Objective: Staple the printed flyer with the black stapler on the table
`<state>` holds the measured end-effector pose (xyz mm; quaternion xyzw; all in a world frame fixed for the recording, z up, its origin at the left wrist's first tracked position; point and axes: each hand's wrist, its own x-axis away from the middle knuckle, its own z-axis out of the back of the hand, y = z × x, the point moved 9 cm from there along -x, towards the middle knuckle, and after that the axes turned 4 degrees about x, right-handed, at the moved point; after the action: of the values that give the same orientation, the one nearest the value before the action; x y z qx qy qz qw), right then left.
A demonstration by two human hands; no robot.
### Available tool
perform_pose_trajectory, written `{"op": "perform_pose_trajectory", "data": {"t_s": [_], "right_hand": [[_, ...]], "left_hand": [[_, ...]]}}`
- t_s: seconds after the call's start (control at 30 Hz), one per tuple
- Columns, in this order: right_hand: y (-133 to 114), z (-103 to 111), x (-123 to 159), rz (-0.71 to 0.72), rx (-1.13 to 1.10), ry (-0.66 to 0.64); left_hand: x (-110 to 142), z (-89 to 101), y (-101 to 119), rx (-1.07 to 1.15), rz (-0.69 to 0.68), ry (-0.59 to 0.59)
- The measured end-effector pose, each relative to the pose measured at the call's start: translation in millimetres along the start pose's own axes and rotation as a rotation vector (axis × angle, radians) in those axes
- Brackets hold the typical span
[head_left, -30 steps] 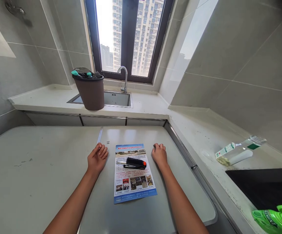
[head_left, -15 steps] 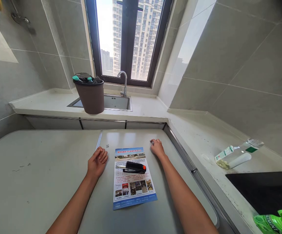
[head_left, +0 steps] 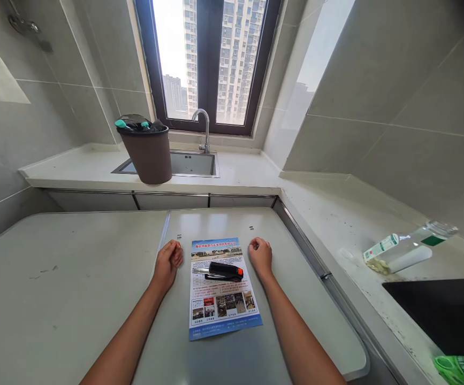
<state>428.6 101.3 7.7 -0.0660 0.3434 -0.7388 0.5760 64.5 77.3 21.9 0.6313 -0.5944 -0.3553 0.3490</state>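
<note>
A black stapler (head_left: 224,271) with an orange-red end lies across a printed flyer (head_left: 222,315), its metal end pointing left. Beside the flyer's left edge rests my left hand (head_left: 169,259), fingers curled in with nothing seen in them. On the other side my right hand (head_left: 260,255) is also curled closed on the table, just off the paper, and it looks unfilled. Small metal pieces like staple strips (head_left: 179,236) lie beyond my left hand. Similar small pieces (head_left: 251,228) sit beyond my right hand.
The pale table (head_left: 75,299) meets a white counter with a sink (head_left: 194,164), a faucet (head_left: 206,131) and a brown bin (head_left: 149,155). On the right counter are a clear bottle (head_left: 410,248), a black panel (head_left: 444,310) and a green container (head_left: 462,369).
My right hand has let go of the small metal pieces, leaving them on the table, and drawn back towards me. My left hand stays closed in about the same place. The view has shifted slightly.
</note>
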Motion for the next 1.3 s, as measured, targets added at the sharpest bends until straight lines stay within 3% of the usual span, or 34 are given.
{"op": "perform_pose_trajectory", "data": {"t_s": [0.1, 0.2, 0.3, 0.43, 0.7, 1.0, 1.17, 1.3], "right_hand": [[-16.8, 4.6, 7.9, 0.114, -0.076, 0.025], [-37.5, 10.0, 15.9, 0.276, -0.166, 0.027], [-54.4, 12.6, 24.6, 0.389, -0.205, 0.023], [-72.0, 10.7, 34.4, 0.472, -0.201, 0.012], [-80.4, 7.7, 37.1, 0.514, -0.295, -0.03], [-74.8, 4.7, 34.6, 0.485, -0.357, -0.054], [-75.5, 7.7, 34.8, 0.489, -0.356, -0.044], [-77.3, 13.9, 35.4, 0.493, -0.381, -0.024]], "left_hand": [[6.3, 0.4, 16.1, -0.588, -0.249, 0.082], [10.1, -12.9, 26.2, -1.06, -0.448, 0.058], [3.4, -15.5, 27.3, -1.357, -0.49, -0.004], [-9.3, -0.7, 27.3, -1.597, -0.466, -0.022], [-19.9, 14.0, -14.6, -1.75, -0.257, -0.172], [-14.7, 2.9, 5.8, -1.672, -0.406, -0.156], [-16.2, 4.9, 2.7, -1.653, -0.452, -0.128], [-18.2, 5.6, 1.3, -1.488, -0.472, -0.151]]}}
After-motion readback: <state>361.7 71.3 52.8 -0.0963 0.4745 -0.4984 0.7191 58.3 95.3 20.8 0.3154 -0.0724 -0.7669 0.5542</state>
